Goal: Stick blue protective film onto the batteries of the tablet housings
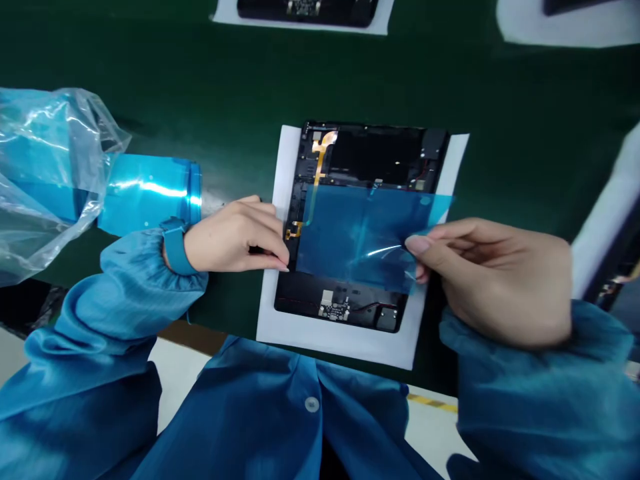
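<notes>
An opened tablet point(360, 157) lies tilted slightly on a white sheet point(340, 339), its inner parts, orange ribbon cable point(319, 167) and small circuit board point(334, 309) showing. A clear blue film point(355, 233) covers its middle part, and the film's right side reaches past the tablet's edge. My right hand point(493, 273) pinches that right side between thumb and fingers, bending it a little. My left hand point(240, 233) is closed at the tablet's left edge, its thumb and fingertips together just beside the film. Whether anything is between those fingertips is hidden.
Left of my left hand lies a stack of blue film sheets point(150, 190), partly inside a clear plastic bag point(95, 127). Another device point(345, 10) on white sheeting is at the top, with more at the top right and right edge. The table point(210, 73) is dark green.
</notes>
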{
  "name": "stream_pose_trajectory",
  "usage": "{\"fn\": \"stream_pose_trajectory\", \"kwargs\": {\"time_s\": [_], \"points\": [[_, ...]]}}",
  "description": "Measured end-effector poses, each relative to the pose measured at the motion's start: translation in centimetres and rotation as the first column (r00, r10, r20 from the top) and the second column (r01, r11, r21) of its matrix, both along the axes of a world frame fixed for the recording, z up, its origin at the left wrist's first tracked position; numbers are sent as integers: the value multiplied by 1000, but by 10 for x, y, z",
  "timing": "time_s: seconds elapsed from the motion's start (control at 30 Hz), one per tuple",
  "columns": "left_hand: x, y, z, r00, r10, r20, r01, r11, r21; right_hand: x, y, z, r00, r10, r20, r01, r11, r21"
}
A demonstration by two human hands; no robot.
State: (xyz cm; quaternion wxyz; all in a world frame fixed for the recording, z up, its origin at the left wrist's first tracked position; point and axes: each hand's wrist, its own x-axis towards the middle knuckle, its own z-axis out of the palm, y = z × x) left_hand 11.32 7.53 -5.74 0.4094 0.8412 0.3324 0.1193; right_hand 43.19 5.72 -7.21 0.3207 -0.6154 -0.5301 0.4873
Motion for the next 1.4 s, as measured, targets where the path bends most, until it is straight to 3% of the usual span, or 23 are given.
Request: {"fn": "stream_pose_trajectory", "kwargs": {"time_s": [0.37, 0.53, 0.9, 1.13, 1.4], "points": [[1, 2, 0, 998, 28, -54, -33, 994, -104, 1, -2, 5, 994, 18, 112, -27, 996, 80], [1, 1, 0, 1000, 9, -16, -9, 998, -55, -2, -2, 8, 994, 7, 105, -15, 997, 72], [2, 2, 2, 998, 32, -60, -39, 992, -116, -3, -2, 10, 993, 16, 120, -25, 997, 69], [0, 1, 1, 1000, 6, 6, -5, 999, -39, 0, -2, 6, 991, 24, 133, -34, 996, 77], [0, 1, 1, 999, 4, -33, -6, 999, -50, 0, -1, 6, 992, 33, 125, -41, 997, 59]]}}
